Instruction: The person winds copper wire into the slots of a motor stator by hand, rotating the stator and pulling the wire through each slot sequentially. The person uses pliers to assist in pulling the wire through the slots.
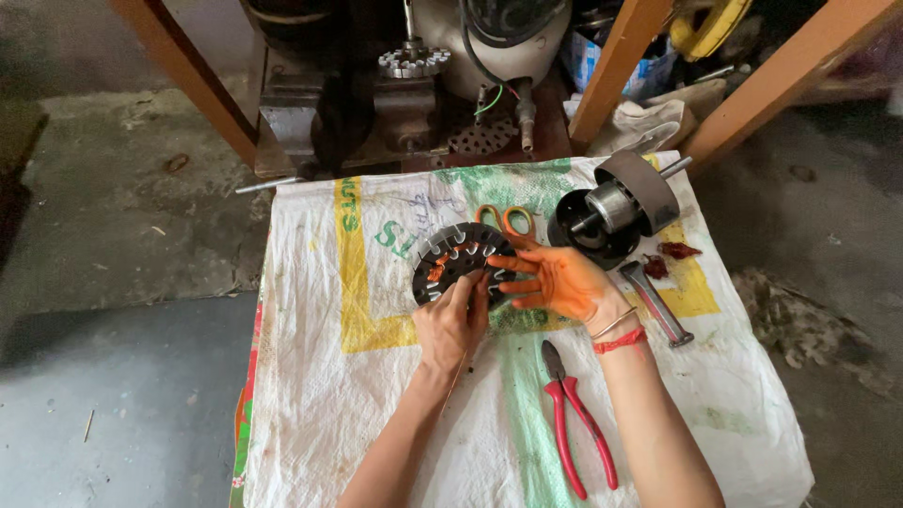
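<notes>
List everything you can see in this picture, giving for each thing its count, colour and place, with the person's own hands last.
slotted disc: one, dark grey with orange smears, middle of the sack, held in both hands
scissors: one pair, orange handles, behind the disc
motor drum: one, black and silver, right rear of the sack
pliers: one pair, red handles, right front of the sack
metal tool: one, grey, beside the right wrist
sack: one, white with green and yellow print, covering the table
left hand: one, fingers on the disc's near edge
right hand: one, stained orange, fingers on the disc's right edge
</notes>
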